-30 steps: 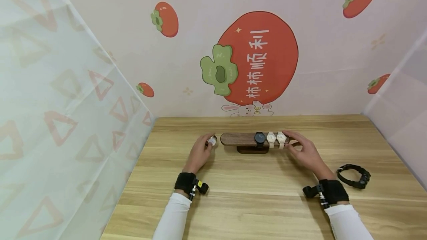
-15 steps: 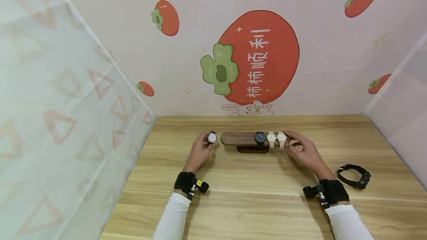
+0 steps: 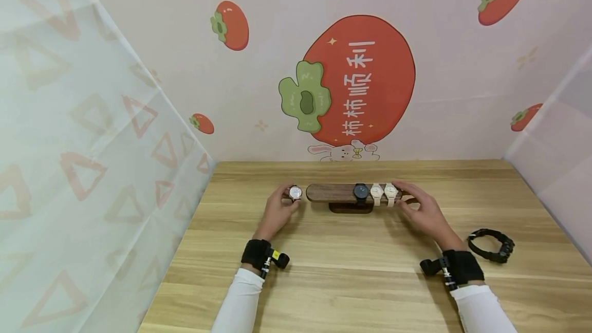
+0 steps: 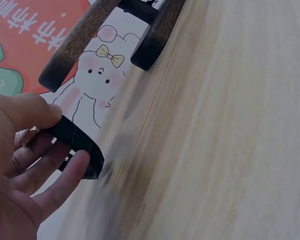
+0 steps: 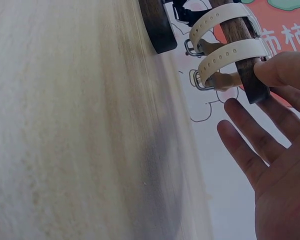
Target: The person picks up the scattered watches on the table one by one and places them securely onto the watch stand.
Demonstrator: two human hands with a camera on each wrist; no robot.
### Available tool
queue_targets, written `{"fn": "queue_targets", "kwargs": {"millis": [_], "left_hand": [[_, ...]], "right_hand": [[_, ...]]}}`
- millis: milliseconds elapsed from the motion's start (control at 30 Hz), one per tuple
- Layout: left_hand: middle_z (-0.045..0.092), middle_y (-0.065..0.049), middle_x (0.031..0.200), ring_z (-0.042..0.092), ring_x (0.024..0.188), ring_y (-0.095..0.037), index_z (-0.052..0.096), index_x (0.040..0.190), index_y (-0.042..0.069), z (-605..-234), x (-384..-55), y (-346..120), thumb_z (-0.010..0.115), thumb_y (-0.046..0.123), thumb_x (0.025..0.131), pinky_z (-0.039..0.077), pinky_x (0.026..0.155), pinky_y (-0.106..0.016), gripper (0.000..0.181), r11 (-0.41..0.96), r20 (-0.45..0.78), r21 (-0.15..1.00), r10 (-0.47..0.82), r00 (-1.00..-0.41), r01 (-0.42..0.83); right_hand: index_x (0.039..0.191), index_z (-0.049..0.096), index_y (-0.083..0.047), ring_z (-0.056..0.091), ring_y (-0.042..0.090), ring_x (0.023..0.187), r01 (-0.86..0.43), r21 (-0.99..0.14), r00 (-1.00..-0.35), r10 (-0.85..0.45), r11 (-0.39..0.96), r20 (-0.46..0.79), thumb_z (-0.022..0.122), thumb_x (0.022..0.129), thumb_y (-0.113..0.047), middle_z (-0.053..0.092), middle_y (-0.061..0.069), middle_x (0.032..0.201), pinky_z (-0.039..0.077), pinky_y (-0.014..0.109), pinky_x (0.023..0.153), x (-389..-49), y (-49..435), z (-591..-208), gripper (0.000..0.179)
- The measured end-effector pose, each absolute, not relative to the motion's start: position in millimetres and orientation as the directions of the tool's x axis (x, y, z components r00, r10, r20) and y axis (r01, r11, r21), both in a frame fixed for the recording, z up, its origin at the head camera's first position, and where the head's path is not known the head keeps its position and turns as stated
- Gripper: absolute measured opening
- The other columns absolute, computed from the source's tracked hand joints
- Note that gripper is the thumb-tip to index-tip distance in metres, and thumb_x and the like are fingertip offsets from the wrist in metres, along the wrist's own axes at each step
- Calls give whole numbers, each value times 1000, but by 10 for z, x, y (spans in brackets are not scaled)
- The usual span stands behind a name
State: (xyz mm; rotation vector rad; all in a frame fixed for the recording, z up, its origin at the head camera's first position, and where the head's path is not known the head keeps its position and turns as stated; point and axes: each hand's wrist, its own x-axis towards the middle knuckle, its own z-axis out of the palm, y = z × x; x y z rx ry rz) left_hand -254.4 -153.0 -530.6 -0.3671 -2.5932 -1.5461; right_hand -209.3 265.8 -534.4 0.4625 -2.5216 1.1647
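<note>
My left hand point(image 3: 276, 216) holds a wristwatch point(image 3: 295, 192) with a white dial, just left of the wooden watch stand point(image 3: 329, 193). In the left wrist view its dark strap point(image 4: 76, 136) forms a loop between thumb and fingers, close to the stand's bare end. My right hand point(image 3: 426, 214) grips the other end of the stand, and in the right wrist view the thumb point(image 5: 282, 70) presses on the bar's tip. Toward that end the bar carries a black watch point(image 3: 361, 192) and two cream watches point(image 3: 376, 192), whose buckled straps point(image 5: 225, 56) wrap around it.
A black chunky-looking watch point(image 3: 491, 245) lies looped on the wooden table point(image 3: 351, 281) to the right, beside my right wrist. Behind the table stands a wall point(image 3: 444, 132) printed with persimmons, and a patterned side sheet point(image 3: 115, 168) closes off the left.
The held watch has turned so its dial faces up toward the head camera, and it has shifted slightly right toward the stand. My right hand and the stand have stayed put.
</note>
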Motion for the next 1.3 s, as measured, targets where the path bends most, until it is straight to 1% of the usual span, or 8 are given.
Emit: {"fn": "queue_targets", "kwargs": {"millis": [67, 133, 233, 300, 467, 633, 967, 1300], "left_hand": [[65, -15, 114, 68, 98, -24, 59, 145, -1, -5306, -2538, -1533, 80, 7, 95, 61, 80, -26, 55, 468, 204, 847, 150, -967, 251], [66, -13, 113, 68, 96, -22, 62, 142, 2, -5309, -2532, -1536, 83, 11, 94, 61, 78, -25, 53, 484, 210, 836, 152, -966, 258], [64, -12, 117, 65, 104, -22, 66, 137, 6, -5318, -2526, -1540, 85, 16, 93, 62, 84, -30, 49, 510, 231, 813, 161, -959, 281], [60, -13, 123, 61, 111, -25, 67, 135, 8, -5328, -2522, -1544, 86, 19, 93, 62, 91, -38, 48, 514, 245, 805, 164, -956, 295], [55, -16, 139, 59, 123, -33, 67, 134, 8, -5335, -2524, -1558, 87, 22, 92, 58, 103, -51, 48, 514, 269, 798, 165, -949, 315], [63, -13, 135, 64, 121, -30, 66, 136, 7, -5327, -2539, -1565, 85, 22, 94, 60, 101, -49, 49, 521, 292, 781, 183, -939, 345], [65, -11, 135, 64, 124, -28, 66, 139, 8, -5291, -2521, -1566, 83, 19, 96, 61, 101, -48, 47, 501, 299, 780, 228, -927, 375], [65, -12, 138, 63, 123, -28, 66, 141, 6, -5277, -2540, -1578, 82, 16, 96, 61, 102, -46, 49, 499, 325, 762, 256, -911, 412]], "right_hand": [[152, 60, -9, 60, 12, 124, -422, -668, -893, -155, 613, 422, 69, 102, -3, 62, 18, 150, 63, 43, 91, -2092, 2656, -5341, 51], [152, 59, -8, 57, 2, 123, -426, -669, -892, -157, 609, 425, 69, 101, -1, 62, 19, 149, 63, 47, 90, -2090, 2653, -5339, 52], [152, 59, -7, 51, -12, 120, -431, -668, -889, -161, 606, 428, 69, 101, 0, 62, 19, 148, 63, 52, 89, -2086, 2651, -5339, 52], [152, 59, -6, 50, -15, 119, -434, -669, -888, -162, 604, 430, 68, 101, 0, 62, 19, 148, 62, 55, 89, -2083, 2649, -5339, 52], [151, 59, -5, 53, -10, 116, -438, -668, -886, -163, 601, 434, 67, 101, 2, 64, 18, 145, 63, 51, 88, -2087, 2652, -5355, 51], [151, 59, -5, 54, -8, 115, -445, -667, -883, -167, 598, 439, 68, 101, 2, 64, 18, 143, 64, 43, 87, -2087, 2654, -5364, 52], [150, 60, -3, 55, -11, 111, -451, -670, -879, -164, 590, 447, 68, 100, 3, 66, 18, 140, 64, 36, 87, -2081, 2649, -5346, 51], [149, 61, -4, 56, -9, 109, -437, -675, -885, -150, 594, 441, 69, 100, 2, 69, 16, 135, 64, 35, 87, -2084, 2644, -5343, 50]]}}
